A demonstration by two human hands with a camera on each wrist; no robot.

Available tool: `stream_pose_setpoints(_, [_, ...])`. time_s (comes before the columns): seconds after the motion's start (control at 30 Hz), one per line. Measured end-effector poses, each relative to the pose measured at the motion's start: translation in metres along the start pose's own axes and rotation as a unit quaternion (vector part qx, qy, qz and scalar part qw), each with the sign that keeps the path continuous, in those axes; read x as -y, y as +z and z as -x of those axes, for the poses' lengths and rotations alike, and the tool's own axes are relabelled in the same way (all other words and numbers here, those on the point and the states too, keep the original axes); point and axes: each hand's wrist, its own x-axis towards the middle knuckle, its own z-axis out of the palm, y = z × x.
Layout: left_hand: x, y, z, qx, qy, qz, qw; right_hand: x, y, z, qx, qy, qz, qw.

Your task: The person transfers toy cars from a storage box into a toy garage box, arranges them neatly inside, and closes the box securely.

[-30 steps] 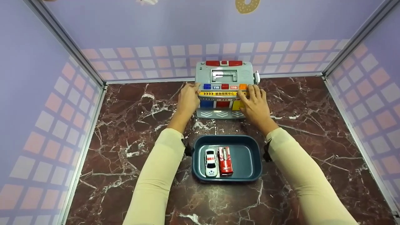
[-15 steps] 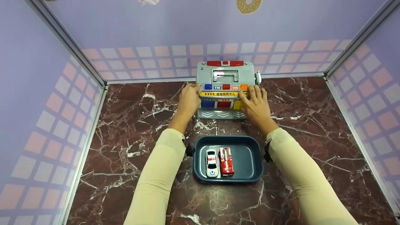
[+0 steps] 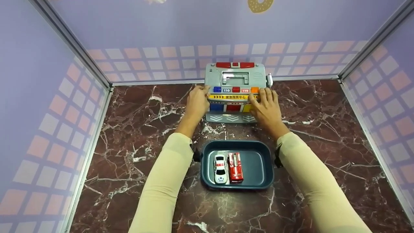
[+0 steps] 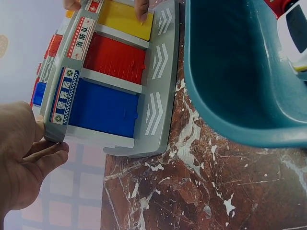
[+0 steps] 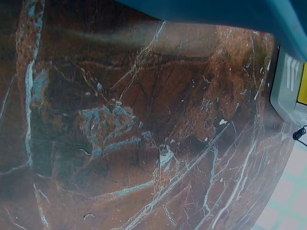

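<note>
A grey toy rescue station (image 3: pixel 235 79) stands at the back of the marble table, with blue, red and yellow doors (image 4: pixel 125 19) on its front. My left hand (image 3: pixel 196 103) lies flat against its left side, fingers fairly straight at the corner (image 4: pixel 24 163). My right hand (image 3: pixel 266 108) rests on its right front: the fingers lie over the top edge near the orange button and a fingertip (image 4: pixel 141 8) touches the yellow door. Nearer to me, between my forearms, a dark teal tray (image 3: pixel 258 152) holds a white police car (image 3: pixel 220 168) and a red fire truck (image 3: pixel 235 166) side by side.
Lilac walls with pink and white squares (image 3: pixel 48 123) close in the table (image 3: pixel 136 142) on the left, back and right, with metal rails at the corners. The right wrist view shows only marble (image 5: pixel 134 134), the tray's rim (image 5: pixel 216 12) and a corner of the station (image 5: pixel 290 81).
Nothing has visibly changed beyond a slight shift of the head view; both hands stay on the station and the cars lie still in the tray.
</note>
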Motion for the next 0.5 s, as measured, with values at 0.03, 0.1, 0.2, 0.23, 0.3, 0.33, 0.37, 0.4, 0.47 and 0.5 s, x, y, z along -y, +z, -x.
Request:
stream_pose_setpoints(0.03, [0.0003,-0.0001,0.0001,0.001,-0.001,-0.001,1.0,0.0001,0.0009,0.0,-0.005,-0.002,0.0,1.0])
stream_pose_setpoints(0.1, [0.0002,-0.0002,0.0,0.0,0.0,-0.002,1.0,-0.0002,0.0021,0.0001,-0.014,-0.004,0.001,0.9999])
stream_pose_setpoints(0.2, [0.0001,-0.0004,0.0001,-0.002,0.005,-0.002,1.0,-0.0007,0.0045,0.0006,-0.031,-0.009,0.005,0.9995])
stream_pose_setpoints(0.23, [0.0003,-0.0004,0.0002,-0.002,0.008,-0.004,1.0,-0.0009,0.0055,0.0008,-0.039,-0.011,0.006,0.9992])
stream_pose_setpoints(0.3, [0.0005,-0.0003,0.0003,-0.003,0.013,-0.005,0.9999,-0.0012,0.0074,0.0012,-0.054,-0.015,0.01,0.9984])
stream_pose_setpoints(0.33, [0.0006,-0.0003,0.0003,-0.004,0.015,-0.006,0.9999,-0.0012,0.0082,0.0014,-0.061,-0.016,0.011,0.9979])
stream_pose_setpoints(0.37, [0.0007,-0.0003,0.0003,-0.005,0.016,-0.007,0.9998,-0.0012,0.009,0.0013,-0.067,-0.017,0.013,0.9975])
stream_pose_setpoints(0.4, [0.0009,-0.0003,0.0003,-0.005,0.017,-0.008,0.9998,-0.0012,0.0095,0.0012,-0.07,-0.018,0.012,0.9973])
stream_pose_setpoints(0.47, [0.0012,-0.0001,0.0,-0.006,0.017,-0.008,0.9998,-0.0011,0.0102,0.001,-0.073,-0.018,0.012,0.9971])
stream_pose_setpoints(0.5, [0.0013,0.0,-0.0002,-0.007,0.016,-0.008,0.9998,-0.001,0.0105,0.0009,-0.072,-0.018,0.013,0.9972])
